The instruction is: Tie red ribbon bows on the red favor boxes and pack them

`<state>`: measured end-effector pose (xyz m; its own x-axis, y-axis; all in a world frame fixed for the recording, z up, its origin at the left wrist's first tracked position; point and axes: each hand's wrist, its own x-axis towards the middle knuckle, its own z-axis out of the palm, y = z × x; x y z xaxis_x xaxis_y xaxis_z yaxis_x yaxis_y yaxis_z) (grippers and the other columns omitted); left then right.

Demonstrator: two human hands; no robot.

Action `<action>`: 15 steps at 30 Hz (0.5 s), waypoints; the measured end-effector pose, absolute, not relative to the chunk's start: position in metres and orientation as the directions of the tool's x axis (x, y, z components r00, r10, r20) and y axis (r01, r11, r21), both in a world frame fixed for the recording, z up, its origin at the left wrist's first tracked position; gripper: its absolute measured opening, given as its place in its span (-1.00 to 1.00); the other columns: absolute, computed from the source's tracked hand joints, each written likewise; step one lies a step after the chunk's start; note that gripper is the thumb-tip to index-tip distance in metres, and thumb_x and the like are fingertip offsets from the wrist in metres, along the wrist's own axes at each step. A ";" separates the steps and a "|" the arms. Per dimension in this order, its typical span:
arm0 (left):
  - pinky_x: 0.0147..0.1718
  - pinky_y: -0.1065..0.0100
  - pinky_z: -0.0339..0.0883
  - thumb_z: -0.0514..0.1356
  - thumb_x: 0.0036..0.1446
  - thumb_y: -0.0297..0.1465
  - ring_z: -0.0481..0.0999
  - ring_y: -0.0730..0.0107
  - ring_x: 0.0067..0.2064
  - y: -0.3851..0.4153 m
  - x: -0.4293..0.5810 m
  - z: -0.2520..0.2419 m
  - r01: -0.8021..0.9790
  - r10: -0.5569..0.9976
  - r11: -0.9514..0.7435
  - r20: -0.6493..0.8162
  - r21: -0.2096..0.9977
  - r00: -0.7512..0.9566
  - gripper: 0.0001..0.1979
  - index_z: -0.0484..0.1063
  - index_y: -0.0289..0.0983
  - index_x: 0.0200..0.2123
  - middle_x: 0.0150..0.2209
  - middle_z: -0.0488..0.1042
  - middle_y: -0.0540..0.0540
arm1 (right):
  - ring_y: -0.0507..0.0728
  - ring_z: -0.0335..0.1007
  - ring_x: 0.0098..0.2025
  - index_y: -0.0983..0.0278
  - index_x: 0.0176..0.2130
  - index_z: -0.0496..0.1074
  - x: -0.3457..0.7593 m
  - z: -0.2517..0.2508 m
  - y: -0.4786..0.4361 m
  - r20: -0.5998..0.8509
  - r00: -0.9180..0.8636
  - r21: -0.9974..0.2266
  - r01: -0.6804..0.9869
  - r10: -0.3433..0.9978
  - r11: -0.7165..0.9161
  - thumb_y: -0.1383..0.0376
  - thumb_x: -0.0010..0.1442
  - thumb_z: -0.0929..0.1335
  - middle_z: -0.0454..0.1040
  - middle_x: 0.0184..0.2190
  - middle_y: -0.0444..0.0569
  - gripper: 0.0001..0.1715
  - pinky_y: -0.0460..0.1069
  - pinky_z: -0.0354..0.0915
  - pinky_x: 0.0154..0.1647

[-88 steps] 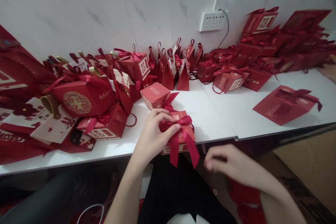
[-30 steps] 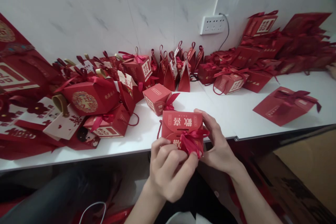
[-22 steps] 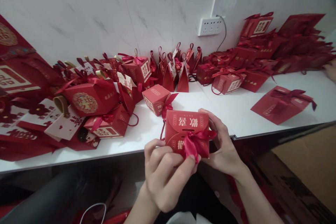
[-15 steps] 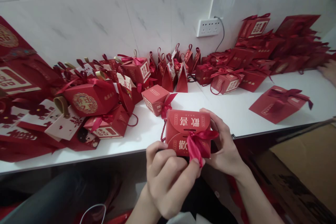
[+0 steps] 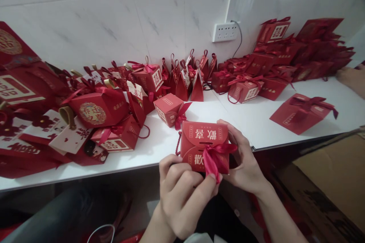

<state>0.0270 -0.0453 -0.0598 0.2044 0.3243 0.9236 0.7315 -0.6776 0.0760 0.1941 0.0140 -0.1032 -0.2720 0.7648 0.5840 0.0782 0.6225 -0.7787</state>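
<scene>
Between my two hands, at the table's front edge, is a red box (image 5: 203,134) with gold characters, a bright red ribbon bow (image 5: 212,157) and a twisted red cord at its left side. My left hand (image 5: 185,190) is closed at the box's lower left, its thumb and finger pinching the hanging ribbon end. My right hand (image 5: 245,159) grips the box's right side, with the fingers partly hidden behind it. Just behind the held box, a smaller red box (image 5: 169,108) with a ribbon rests on the white table (image 5: 159,144).
Many red and white gift boxes (image 5: 99,108) crowd the left. More red boxes (image 5: 262,62) are piled at the back right, and one (image 5: 302,112) lies at the right front. Another person's hand (image 5: 352,79) is at the right edge. A socket strip (image 5: 225,32) is on the wall.
The view has shifted very slightly. Both hands keep their hold on the box and ribbon. The other person's hand at the right edge has moved a little further into view.
</scene>
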 end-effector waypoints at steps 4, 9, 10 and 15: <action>-0.24 0.24 0.28 0.28 0.00 -0.59 0.29 0.48 -0.43 -0.044 0.029 -0.058 0.736 0.322 -0.673 0.926 0.078 0.196 -0.91 0.48 -0.32 -0.39 -0.60 0.36 0.05 | 0.27 -0.02 0.31 -0.04 0.27 -0.04 0.193 -0.104 0.014 0.589 -0.268 -0.778 0.067 0.762 0.625 0.34 -0.08 0.52 0.00 0.31 -0.03 0.10 0.18 0.22 0.21; -0.25 0.24 0.29 0.28 0.01 -0.57 0.29 0.48 -0.45 -0.043 0.032 -0.057 0.737 0.328 -0.671 0.924 0.081 0.198 -0.92 0.48 -0.31 -0.40 -0.61 0.36 0.06 | 0.28 -0.03 0.32 -0.04 0.27 -0.04 0.194 -0.103 0.014 0.573 -0.267 -0.790 0.072 0.775 0.609 0.32 -0.08 0.53 -0.01 0.31 -0.02 0.10 0.20 0.21 0.21; -0.24 0.24 0.28 0.28 0.00 -0.58 0.28 0.48 -0.45 -0.042 0.033 -0.057 0.731 0.329 -0.677 0.924 0.085 0.197 -0.91 0.48 -0.31 -0.40 -0.61 0.35 0.06 | 0.28 -0.03 0.32 -0.04 0.27 -0.04 0.195 -0.103 0.014 0.569 -0.261 -0.794 0.073 0.779 0.604 0.31 -0.08 0.53 0.00 0.31 -0.02 0.10 0.20 0.20 0.21; -0.21 0.22 0.26 0.28 -0.01 -0.58 0.26 0.47 -0.43 -0.040 0.040 -0.055 0.695 0.333 -0.709 0.925 0.116 0.185 -0.89 0.49 -0.30 -0.37 -0.60 0.36 0.06 | 0.28 -0.05 0.33 -0.06 0.27 -0.06 0.201 -0.097 0.014 0.572 -0.257 -0.790 0.084 0.779 0.608 0.32 -0.08 0.53 -0.01 0.32 -0.02 0.11 0.17 0.25 0.18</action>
<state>0.0404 -0.0398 -0.0546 0.1852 0.3326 0.9247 0.6951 -0.7095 0.1160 0.2015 0.0140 -0.0969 -0.2566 0.7791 0.5720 0.0836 0.6075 -0.7899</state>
